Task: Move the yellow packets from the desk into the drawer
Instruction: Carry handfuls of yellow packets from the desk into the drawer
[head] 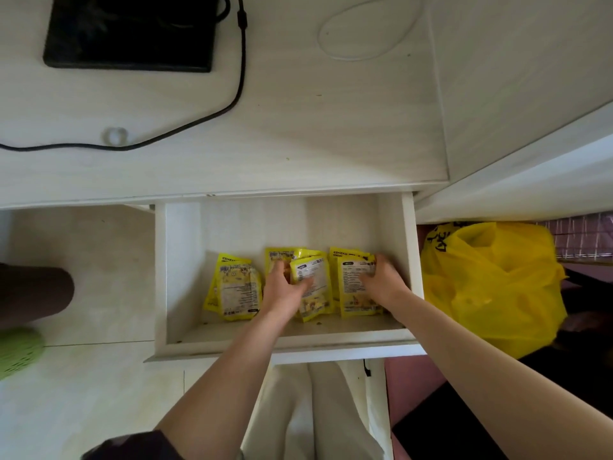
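Note:
The white drawer (282, 224) is pulled out below the desk edge. Several yellow packets lie at its front half. One stack (234, 288) rests alone at the left. My left hand (282, 288) grips a middle packet (313, 277) with a white printed label, held tilted above others. My right hand (381, 282) lies on the right stack (353, 287), fingers curled over its top right corner near the drawer's right wall. No yellow packets show on the desk top (298, 127).
A black flat device (132, 31) and a black cable (238, 78) lie on the desk at the back left, a white cable loop (368, 28) at the back. A yellow plastic bag (491, 287) sits right of the drawer. A green item (18, 351) is on the floor at left.

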A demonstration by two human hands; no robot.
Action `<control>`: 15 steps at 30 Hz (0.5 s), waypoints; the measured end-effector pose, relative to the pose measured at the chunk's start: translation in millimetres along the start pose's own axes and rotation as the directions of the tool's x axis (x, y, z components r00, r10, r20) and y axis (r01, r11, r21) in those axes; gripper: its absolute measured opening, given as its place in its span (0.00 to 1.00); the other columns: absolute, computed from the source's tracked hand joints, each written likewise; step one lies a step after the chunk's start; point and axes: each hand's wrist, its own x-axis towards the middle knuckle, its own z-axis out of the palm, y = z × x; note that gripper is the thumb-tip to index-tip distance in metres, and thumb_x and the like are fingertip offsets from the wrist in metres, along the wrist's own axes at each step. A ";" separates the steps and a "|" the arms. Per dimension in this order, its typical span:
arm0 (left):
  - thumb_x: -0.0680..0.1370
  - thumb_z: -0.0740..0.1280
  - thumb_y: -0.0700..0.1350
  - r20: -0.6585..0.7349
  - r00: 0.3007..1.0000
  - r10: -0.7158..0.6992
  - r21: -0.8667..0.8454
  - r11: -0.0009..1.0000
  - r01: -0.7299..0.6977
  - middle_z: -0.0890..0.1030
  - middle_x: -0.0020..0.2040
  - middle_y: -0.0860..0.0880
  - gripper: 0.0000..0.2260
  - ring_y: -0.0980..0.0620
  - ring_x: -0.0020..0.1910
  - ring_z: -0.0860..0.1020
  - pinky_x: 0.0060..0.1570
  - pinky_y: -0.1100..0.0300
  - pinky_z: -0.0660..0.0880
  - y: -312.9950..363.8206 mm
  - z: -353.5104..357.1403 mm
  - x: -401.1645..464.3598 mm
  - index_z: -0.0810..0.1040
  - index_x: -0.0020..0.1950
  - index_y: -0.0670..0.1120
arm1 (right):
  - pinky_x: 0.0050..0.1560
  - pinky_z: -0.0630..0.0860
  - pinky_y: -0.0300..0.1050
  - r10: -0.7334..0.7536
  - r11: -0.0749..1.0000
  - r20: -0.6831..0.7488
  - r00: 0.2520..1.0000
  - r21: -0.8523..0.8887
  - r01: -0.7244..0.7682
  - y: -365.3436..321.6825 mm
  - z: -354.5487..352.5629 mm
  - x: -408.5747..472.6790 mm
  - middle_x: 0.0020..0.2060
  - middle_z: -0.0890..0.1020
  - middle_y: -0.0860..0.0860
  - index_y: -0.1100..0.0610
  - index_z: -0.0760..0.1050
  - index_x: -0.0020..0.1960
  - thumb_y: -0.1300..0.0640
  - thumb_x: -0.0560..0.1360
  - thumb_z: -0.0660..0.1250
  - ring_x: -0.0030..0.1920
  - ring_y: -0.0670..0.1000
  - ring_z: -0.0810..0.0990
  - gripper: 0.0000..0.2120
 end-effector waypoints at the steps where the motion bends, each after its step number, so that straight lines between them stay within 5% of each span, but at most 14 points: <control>1: 0.74 0.72 0.45 -0.006 1.000 0.006 0.023 1.000 -0.006 0.80 0.52 0.50 0.14 0.53 0.47 0.78 0.46 0.60 0.74 -2.1 -0.6 -0.2 0.71 0.57 0.49 | 0.57 0.77 0.52 -0.005 1.000 -0.004 1.000 -0.020 0.005 1.2 0.3 -1.0 0.58 0.78 0.58 0.58 0.67 0.63 0.63 0.78 0.60 0.56 0.59 0.78 0.13; 3: 0.74 0.72 0.43 -0.012 1.000 0.025 0.066 0.998 -0.024 0.81 0.56 0.48 0.18 0.51 0.51 0.78 0.53 0.57 0.75 -5.4 -2.9 -0.6 0.73 0.62 0.47 | 0.54 0.77 0.49 -0.017 0.997 0.003 1.000 -0.069 0.017 1.8 -0.4 -4.9 0.57 0.78 0.58 0.58 0.66 0.63 0.64 0.77 0.61 0.54 0.58 0.78 0.15; 8: 0.75 0.70 0.41 -0.015 0.999 0.051 0.124 0.991 -0.048 0.78 0.61 0.49 0.21 0.53 0.55 0.75 0.50 0.63 0.71 -5.9 -19.1 -14.3 0.71 0.68 0.45 | 0.54 0.75 0.49 -0.022 0.988 0.020 1.000 -0.153 0.025 0.6 -4.8 -24.2 0.60 0.77 0.59 0.60 0.65 0.65 0.61 0.78 0.61 0.59 0.61 0.77 0.16; 11: 0.75 0.70 0.40 -0.047 0.998 0.051 0.130 0.991 -0.044 0.79 0.61 0.47 0.20 0.49 0.58 0.77 0.58 0.55 0.74 -6.4 -33.0 -29.3 0.73 0.67 0.45 | 0.53 0.76 0.50 -0.056 0.982 0.020 0.998 -0.181 0.059 -2.6 -9.5 -40.6 0.60 0.76 0.60 0.60 0.63 0.67 0.58 0.78 0.61 0.57 0.61 0.77 0.19; 15: 0.75 0.69 0.41 -0.129 0.989 0.071 0.149 0.987 -0.051 0.82 0.57 0.46 0.17 0.49 0.56 0.79 0.56 0.58 0.74 -10.9 -55.9 -56.0 0.76 0.64 0.44 | 0.55 0.76 0.52 -0.165 0.939 0.063 0.984 -0.295 0.176 -15.0 -16.8 -68.6 0.62 0.73 0.60 0.59 0.60 0.71 0.57 0.78 0.61 0.58 0.60 0.76 0.23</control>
